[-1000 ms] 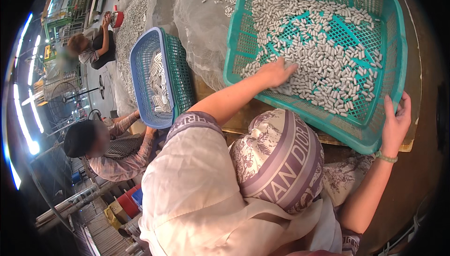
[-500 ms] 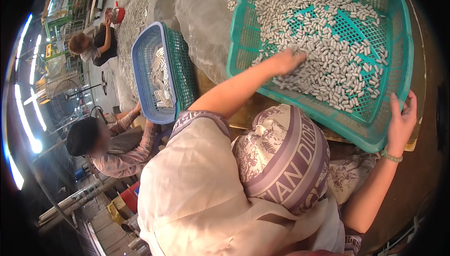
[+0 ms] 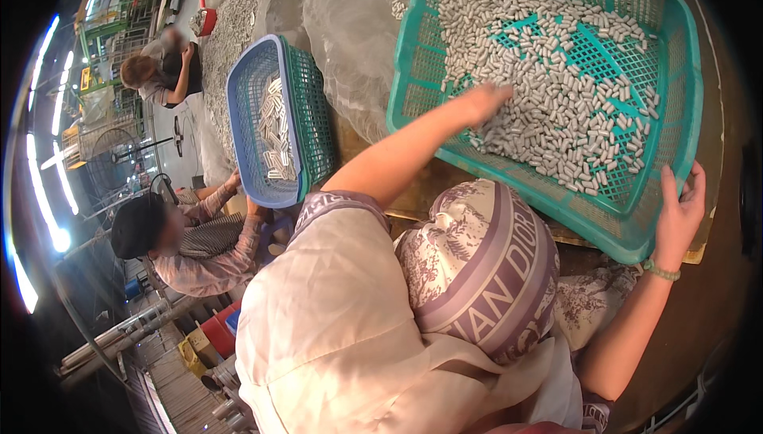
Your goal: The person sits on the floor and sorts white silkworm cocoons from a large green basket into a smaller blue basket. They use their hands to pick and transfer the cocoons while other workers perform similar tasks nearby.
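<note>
The person's left hand [image 3: 483,104] is extending over a broad, rectangular teal plastic lattice basket [image 3: 690,76], and its fingertips are meeting the small, pale-grey, capsule-shaped pieces [image 3: 556,136] inside. Those fingertips are blurring, so how far the hand is opening, and whether it is holding any pieces, cannot be told. The pieces are lying directly under and around its fingers, spreading thickly to the right and beyond, while bare lattice is showing farther off on the hand's right side.

The right hand [image 3: 677,215] is resting at the basket's near right corner, partly open, its thumb lying against the rim and its fingers curling outside; how firmly it is gripping cannot be told. The pieces are lying to its left, apart from it. A beaded green bracelet [image 3: 662,273] is circling that wrist.

Well left of the left hand, an oval blue plastic basket [image 3: 297,144] is holding more pale pieces [image 3: 276,128]. Between them, a crumpled translucent sheet [image 3: 350,60] is lying.
</note>
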The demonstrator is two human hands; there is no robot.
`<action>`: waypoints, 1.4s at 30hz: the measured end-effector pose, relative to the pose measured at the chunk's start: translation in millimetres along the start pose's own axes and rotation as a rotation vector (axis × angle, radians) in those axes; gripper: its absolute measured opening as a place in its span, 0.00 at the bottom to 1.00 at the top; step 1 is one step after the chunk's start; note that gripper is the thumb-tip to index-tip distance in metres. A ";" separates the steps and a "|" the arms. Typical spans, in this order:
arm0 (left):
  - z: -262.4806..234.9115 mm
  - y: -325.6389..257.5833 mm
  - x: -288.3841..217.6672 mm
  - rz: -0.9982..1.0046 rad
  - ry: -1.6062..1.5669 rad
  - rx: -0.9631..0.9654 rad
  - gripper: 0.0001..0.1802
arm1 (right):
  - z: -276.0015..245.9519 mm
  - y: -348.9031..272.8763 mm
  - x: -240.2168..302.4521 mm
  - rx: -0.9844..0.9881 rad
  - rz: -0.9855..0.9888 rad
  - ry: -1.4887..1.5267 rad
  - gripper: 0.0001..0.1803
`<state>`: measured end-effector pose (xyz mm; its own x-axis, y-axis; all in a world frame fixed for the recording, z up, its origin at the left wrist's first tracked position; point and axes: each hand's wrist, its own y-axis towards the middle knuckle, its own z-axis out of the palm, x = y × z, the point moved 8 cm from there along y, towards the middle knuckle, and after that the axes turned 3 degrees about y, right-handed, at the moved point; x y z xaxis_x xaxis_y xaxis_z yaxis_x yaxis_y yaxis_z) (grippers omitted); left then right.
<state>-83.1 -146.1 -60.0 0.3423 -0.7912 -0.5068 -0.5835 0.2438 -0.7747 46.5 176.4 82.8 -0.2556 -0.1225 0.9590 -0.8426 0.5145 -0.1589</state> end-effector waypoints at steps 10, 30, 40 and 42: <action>22.5 2.4 33.5 -0.018 0.447 -0.044 0.34 | -1.3 2.2 -4.7 0.016 0.070 -0.042 0.17; -22.9 3.0 -26.2 0.262 0.336 -0.118 0.26 | -5.5 1.9 -3.4 0.004 0.056 0.006 0.19; 41.4 -1.7 36.7 0.032 0.323 0.153 0.26 | -1.8 7.4 -1.1 0.019 0.011 -0.022 0.18; 40.7 -14.1 7.2 0.035 -0.325 0.390 0.25 | -4.6 8.5 -3.4 0.009 0.041 -0.065 0.18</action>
<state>-42.5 -132.4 -68.2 0.5750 -0.5785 -0.5786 -0.3018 0.5074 -0.8071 42.4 185.1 79.2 -0.3195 -0.1564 0.9346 -0.8353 0.5121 -0.1998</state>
